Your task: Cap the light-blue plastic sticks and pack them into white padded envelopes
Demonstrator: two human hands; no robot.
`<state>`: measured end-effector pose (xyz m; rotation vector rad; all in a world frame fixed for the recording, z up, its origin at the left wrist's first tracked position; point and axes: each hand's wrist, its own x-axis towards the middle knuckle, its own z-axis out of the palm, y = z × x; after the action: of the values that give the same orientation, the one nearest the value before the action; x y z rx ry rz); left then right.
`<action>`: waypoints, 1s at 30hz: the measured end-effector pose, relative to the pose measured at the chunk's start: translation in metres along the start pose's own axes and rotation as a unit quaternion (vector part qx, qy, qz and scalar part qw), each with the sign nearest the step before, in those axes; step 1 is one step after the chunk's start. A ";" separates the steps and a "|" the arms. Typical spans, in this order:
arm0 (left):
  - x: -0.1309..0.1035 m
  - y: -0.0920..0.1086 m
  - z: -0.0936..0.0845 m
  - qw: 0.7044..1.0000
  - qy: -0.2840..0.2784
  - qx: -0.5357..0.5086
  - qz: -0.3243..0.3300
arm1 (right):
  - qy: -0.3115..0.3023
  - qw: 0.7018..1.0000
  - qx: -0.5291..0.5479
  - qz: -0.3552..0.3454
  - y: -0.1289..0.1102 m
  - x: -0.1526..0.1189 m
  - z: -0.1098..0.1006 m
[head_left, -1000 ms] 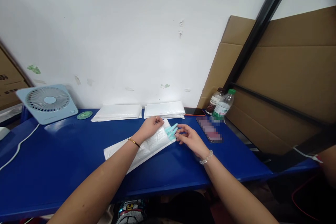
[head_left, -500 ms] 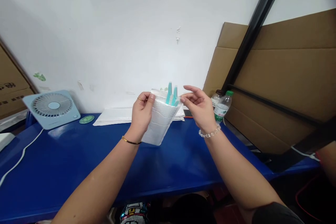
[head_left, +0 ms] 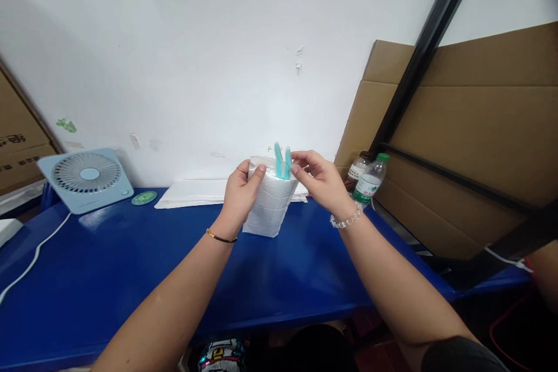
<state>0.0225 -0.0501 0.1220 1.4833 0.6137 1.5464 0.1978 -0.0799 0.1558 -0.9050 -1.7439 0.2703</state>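
Note:
A white padded pouch (head_left: 270, 204) is held upright above the blue table, its mouth at the top. My left hand (head_left: 242, 193) grips the pouch's upper left edge, thumb in front and fingers behind. Out of the mouth stick two slim turquoise pieces (head_left: 279, 163), side by side; their lower ends are hidden inside. My right hand (head_left: 320, 179) is closed at the upper right corner of the pouch, thumb and fingertips touching it right beside the right-hand turquoise piece. Whether those fingertips also touch that piece, I cannot tell.
Flat white sheets (head_left: 187, 193) lie against the wall behind the pouch. To the left stand a light blue fan (head_left: 89, 177) and a round green coaster (head_left: 144, 198). Two bottles (head_left: 368, 180), cardboard (head_left: 483, 145) and a black post (head_left: 407, 72) are on the right.
The pouch has tilted more upright, with its bottom swinging right. My left thumb has slid further onto its front. My right hand has come in closer to the turquoise pieces, its raised fingers lowered.

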 end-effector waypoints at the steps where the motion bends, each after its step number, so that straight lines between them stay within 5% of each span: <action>1: 0.001 0.001 0.000 1.000 -0.003 0.003 0.001 | -0.005 1.000 -0.010 -0.008 -0.002 0.003 0.002; 9: 0.006 0.001 0.002 1.000 0.004 0.018 -0.015 | -0.024 0.997 0.022 -0.073 -0.018 0.015 0.011; 18: 0.008 -0.006 0.001 0.997 0.061 -0.040 0.012 | -0.076 0.996 0.052 0.009 -0.004 0.011 0.014; 24: 0.006 -0.007 -0.001 0.997 0.036 -0.060 -0.020 | -0.061 0.991 0.095 0.072 0.004 0.006 0.011; 30: 0.002 -0.009 -0.010 0.999 -0.019 -0.026 -0.033 | -0.030 0.997 0.058 0.049 0.009 0.005 0.010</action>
<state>0.0158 -0.0419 0.1139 1.4349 0.5905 1.4699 0.1920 -0.0674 0.1501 -0.9067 -1.7212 0.4626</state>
